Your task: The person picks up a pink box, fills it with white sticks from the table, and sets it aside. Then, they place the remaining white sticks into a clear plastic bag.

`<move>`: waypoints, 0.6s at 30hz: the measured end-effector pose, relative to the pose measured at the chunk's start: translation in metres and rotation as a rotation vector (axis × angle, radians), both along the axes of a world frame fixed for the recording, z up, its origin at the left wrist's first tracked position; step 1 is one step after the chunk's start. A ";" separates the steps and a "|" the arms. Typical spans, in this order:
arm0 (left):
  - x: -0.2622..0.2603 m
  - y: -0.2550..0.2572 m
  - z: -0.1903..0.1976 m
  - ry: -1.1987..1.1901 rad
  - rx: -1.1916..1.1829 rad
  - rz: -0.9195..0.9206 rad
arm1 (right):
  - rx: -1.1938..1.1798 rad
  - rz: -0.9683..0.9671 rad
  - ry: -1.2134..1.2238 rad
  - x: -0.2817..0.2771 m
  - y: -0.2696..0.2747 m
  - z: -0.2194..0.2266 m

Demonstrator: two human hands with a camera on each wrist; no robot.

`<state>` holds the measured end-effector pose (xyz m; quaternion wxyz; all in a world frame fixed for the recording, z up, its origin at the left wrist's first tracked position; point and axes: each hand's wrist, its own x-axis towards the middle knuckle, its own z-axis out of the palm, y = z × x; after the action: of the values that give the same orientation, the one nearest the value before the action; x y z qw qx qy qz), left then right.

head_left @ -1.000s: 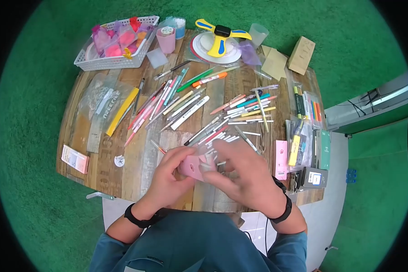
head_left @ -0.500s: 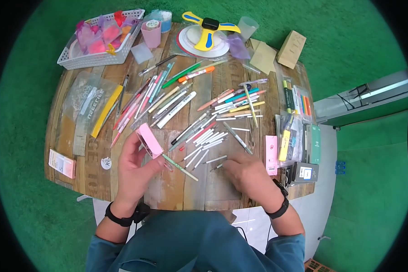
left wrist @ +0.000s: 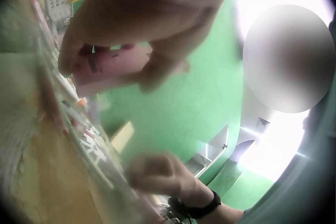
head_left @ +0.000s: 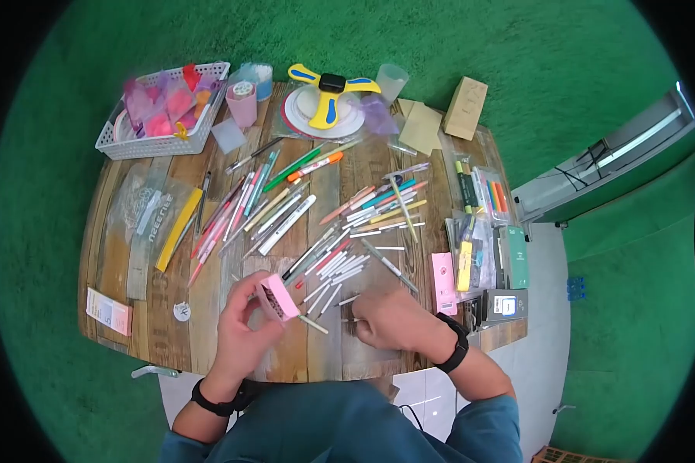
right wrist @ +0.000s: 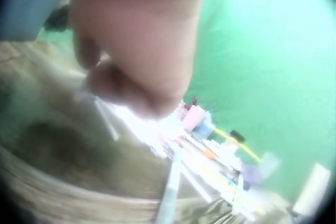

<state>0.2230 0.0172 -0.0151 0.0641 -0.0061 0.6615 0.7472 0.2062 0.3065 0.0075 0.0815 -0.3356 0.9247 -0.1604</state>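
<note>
In the head view my left hand (head_left: pixel 245 332) grips a small pink box (head_left: pixel 278 298), its patterned opening facing up. The left wrist view shows the fingers curled round that pink box (left wrist: pixel 113 69). A pale green pen (head_left: pixel 313 325) lies just right of the box. My right hand (head_left: pixel 398 318), fingers bent, is low over the table at the near edge of the white sticks (head_left: pixel 343 266). It appears to pinch a short white stick (head_left: pixel 350 319), mostly covered by the fingers. The right wrist view is blurred at the fingertips of the hand (right wrist: pixel 134 56).
Pens and pencils (head_left: pixel 286 208) spread across the middle of the wooden table. A white basket (head_left: pixel 158 145) of colourful bags stands back left; a yellow spinner-shaped thing (head_left: pixel 331 96) lies on plates at the back. To the right are a pink packet (head_left: pixel 443 282) and a dark box (head_left: pixel 505 306).
The hands have parted from round the pink box. The left hand holds it further left, now tilted differently; the right hand has moved down to the table by the sticks. The head view has shifted.
</note>
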 end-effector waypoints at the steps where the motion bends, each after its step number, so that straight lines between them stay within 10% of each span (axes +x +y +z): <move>1: 0.001 0.000 -0.002 0.057 -0.071 -0.035 | -0.152 -0.035 -0.058 0.002 0.002 0.002; 8: 0.002 0.016 0.007 0.266 -0.317 -0.112 | -1.081 -0.578 -0.443 0.035 0.000 0.034; 18: 0.004 0.022 0.010 0.377 -0.506 -0.075 | -0.602 -0.186 0.066 0.028 -0.023 0.076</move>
<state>0.2270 0.0396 -0.0049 -0.0354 0.1411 0.8263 0.5441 0.2342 0.2834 0.0831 -0.0668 -0.2635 0.8646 -0.4226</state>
